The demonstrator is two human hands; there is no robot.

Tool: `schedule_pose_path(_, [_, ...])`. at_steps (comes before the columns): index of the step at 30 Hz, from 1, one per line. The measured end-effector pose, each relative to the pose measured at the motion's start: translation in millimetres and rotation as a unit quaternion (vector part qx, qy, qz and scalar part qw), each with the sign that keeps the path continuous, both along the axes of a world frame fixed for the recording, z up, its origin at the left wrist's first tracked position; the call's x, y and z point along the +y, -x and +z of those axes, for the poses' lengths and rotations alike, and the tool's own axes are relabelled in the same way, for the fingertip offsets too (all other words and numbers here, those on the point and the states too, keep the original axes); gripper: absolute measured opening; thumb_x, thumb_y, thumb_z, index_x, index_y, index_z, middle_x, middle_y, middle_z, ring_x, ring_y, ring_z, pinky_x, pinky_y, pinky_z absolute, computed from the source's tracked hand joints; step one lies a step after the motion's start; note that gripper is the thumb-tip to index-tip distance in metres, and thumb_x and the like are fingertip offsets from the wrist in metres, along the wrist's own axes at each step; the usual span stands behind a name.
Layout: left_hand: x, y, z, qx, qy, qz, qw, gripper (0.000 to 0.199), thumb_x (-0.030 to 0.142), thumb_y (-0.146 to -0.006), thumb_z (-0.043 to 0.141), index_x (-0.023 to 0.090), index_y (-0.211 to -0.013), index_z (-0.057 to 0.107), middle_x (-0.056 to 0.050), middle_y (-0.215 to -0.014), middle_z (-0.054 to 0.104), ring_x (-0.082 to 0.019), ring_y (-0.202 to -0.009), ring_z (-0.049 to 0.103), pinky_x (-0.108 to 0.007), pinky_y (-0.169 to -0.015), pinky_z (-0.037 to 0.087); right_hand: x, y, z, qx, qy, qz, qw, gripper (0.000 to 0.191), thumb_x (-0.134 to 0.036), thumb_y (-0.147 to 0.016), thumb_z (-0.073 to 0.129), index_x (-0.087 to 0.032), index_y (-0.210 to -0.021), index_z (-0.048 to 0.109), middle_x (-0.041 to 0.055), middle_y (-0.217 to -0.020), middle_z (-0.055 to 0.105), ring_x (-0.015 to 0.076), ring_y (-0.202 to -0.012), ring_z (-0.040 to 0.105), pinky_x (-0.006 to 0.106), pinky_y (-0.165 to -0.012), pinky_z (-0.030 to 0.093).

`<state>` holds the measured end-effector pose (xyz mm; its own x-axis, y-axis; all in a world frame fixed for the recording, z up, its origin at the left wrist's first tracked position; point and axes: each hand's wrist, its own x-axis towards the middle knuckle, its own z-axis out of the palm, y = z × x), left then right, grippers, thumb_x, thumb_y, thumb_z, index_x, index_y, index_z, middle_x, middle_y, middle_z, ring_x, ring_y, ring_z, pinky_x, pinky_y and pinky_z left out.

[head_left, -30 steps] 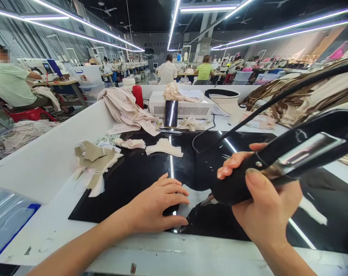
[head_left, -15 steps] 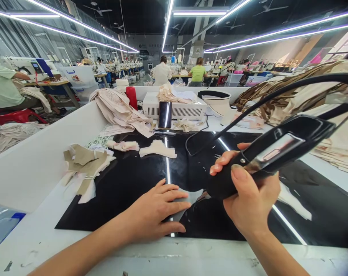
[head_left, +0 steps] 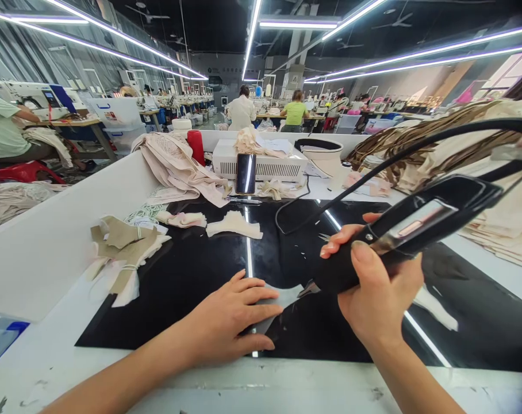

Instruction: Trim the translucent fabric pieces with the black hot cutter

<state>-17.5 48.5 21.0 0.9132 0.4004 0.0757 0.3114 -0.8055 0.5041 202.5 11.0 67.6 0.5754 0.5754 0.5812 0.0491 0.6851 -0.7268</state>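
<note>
My left hand (head_left: 229, 319) lies flat with its fingers spread, pressing a thin grey translucent piece (head_left: 289, 295) against the glossy black mat (head_left: 179, 299). My right hand (head_left: 379, 299) is wrapped round a black corded hand tool with a flat metal tip (head_left: 410, 227). The tool is tilted, its tip pointing down and left at the right corner of the grey piece. Whether the tip touches that corner or stops just short, I cannot tell. Part of the grey piece is hidden under my left fingers.
Cream fabric pieces (head_left: 235, 224) and a tied tan bundle (head_left: 125, 238) lie on the mat's left. Behind stand a phone (head_left: 246, 172), a vented white box (head_left: 226, 161) and a red spool (head_left: 196, 146). The black cord (head_left: 373, 167) loops from the right, before stacked fabric (head_left: 442, 129).
My right hand and the tool have shifted slightly right, and more of the metal tip shows at the grey piece's corner. My left hand stays on the piece. The whole view has shifted slightly.
</note>
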Motion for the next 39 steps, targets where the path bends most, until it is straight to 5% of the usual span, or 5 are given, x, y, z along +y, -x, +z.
schedule_pose_path(14, [1,2,0.1,-0.011,-0.002,0.005,1.0,0.051,0.04,-0.098,0.074,0.031,-0.147,0.061,-0.007,-0.155,0.06,-0.032,-0.149,0.049,-0.066,-0.129,0.023,-1,-6,-6.0,-0.011,0.028,-0.007,1.0,0.03,-0.029,-0.088,0.081,-0.026,-0.113,0.064,-0.0047,-0.085,0.071,0.0147,-0.067,0.065,0.033,-0.068,0.055])
schedule_pose_path(24, [12,2,-17.5,-0.086,-0.034,0.19,0.977,0.031,0.028,-0.103,0.064,0.021,-0.134,0.068,-0.011,-0.146,0.064,-0.028,-0.137,0.058,-0.05,-0.12,0.047,-2,-12,-2.6,-0.064,0.038,-0.013,0.997,0.031,-0.043,-0.088,0.083,-0.028,-0.107,0.064,-0.0035,-0.097,0.072,0.0166,-0.076,0.067,0.036,-0.077,0.057])
schedule_pose_path(31, [11,-1,-12.2,-0.103,0.043,0.205,0.972,0.016,0.019,-0.096,0.067,0.022,-0.111,0.07,-0.009,-0.142,0.064,-0.028,-0.138,0.054,-0.05,-0.12,0.043,-9,-24,-1.3,-0.212,0.106,-0.156,0.959,0.032,-0.054,-0.097,0.066,-0.03,-0.117,0.07,0.0036,-0.107,0.065,0.0241,-0.096,0.062,0.042,-0.084,0.053])
schedule_pose_path(35, [10,-2,-10.1,-0.126,0.073,0.212,0.966,0.006,0.018,-0.094,0.066,0.023,-0.096,0.068,-0.007,-0.137,0.066,-0.027,-0.134,0.056,-0.048,-0.117,0.042,-14,-29,-6.3,-0.168,0.034,-0.208,0.963,0.053,-0.042,-0.09,0.079,-0.036,-0.139,0.062,0.004,-0.122,0.061,0.0238,-0.102,0.06,0.045,-0.096,0.05])
schedule_pose_path(39, [11,-5,-9.9,-0.163,0.102,0.222,0.956,0.008,0.019,-0.093,0.062,0.022,-0.087,0.065,-0.006,-0.125,0.071,-0.027,-0.127,0.06,-0.044,-0.113,0.043,-20,-30,-18.5,-0.289,-0.068,-0.206,0.932,0.031,-0.017,-0.092,0.075,-0.031,-0.119,0.07,0.0005,-0.098,0.067,0.0193,-0.087,0.064,0.034,-0.082,0.053])
